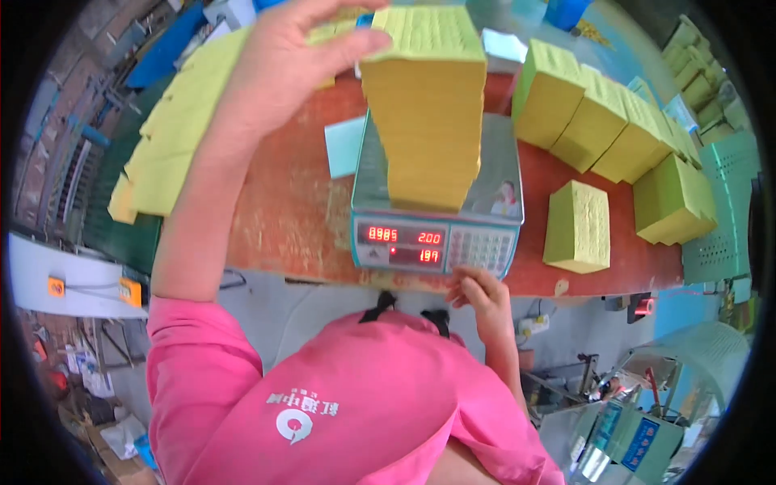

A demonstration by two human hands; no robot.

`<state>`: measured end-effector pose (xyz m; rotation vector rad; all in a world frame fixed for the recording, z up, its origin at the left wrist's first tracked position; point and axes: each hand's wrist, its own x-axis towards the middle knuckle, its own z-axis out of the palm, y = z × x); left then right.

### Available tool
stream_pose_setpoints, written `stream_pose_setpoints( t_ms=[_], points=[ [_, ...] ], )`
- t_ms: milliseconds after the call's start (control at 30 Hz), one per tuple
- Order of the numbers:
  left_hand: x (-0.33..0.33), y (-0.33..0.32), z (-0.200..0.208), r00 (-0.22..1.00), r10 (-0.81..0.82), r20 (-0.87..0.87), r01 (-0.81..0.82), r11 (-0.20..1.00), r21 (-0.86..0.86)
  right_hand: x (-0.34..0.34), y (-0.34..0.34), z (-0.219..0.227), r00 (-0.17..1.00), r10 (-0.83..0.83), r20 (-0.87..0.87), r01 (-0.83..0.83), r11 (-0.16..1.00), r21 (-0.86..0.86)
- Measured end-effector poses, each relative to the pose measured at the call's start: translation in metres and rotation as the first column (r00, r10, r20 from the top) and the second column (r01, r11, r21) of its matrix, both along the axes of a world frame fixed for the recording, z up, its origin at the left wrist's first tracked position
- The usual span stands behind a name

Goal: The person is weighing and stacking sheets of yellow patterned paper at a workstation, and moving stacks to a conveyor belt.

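Observation:
A tall stack of yellow paper (428, 121) stands upright on the steel pan of a digital scale (372, 182), whose red display is lit. Beside the stack's top left corner is my left hand (311, 48), its thumb and fingers spread apart. The thumb tip meets the top edge of the stack; the far fingertips are partly cut off by the picture's edge. My right hand (482, 297) is just below the scale's keypad (479, 249), at the table's near edge. Its fingers are curled in, with nothing visible between them.
More yellow paper blocks (610, 121) stand in a row on the right of the red-brown table (283, 218), with a single block (577, 226) nearer. Overlapping yellow stacks (182, 129) line the left. A pale blue sheet (345, 147) lies beside the scale. Machinery (647, 404) stands lower right.

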<state>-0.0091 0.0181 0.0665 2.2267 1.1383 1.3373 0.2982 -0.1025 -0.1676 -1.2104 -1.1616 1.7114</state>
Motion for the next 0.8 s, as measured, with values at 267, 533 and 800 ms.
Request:
stream_pose_setpoints(
  t_ms=[267,533,800],
  points=[
    [0.02,0.036,0.007,0.93,0.01,-0.367,-0.068,0.987,-0.145,-0.002,-0.015,0.002,0.992,-0.11,-0.068,0.112,0.994,0.019],
    [0.024,0.046,0.011,0.883,-0.003,-0.469,-0.082,0.984,-0.16,-0.008,-0.009,-0.004,0.986,-0.124,-0.108,0.122,0.992,-0.024],
    [0.02,0.045,0.005,0.751,0.124,-0.648,0.026,0.976,0.217,-0.007,-0.008,-0.003,0.986,-0.094,-0.14,0.093,0.996,-0.016]
  ],
)
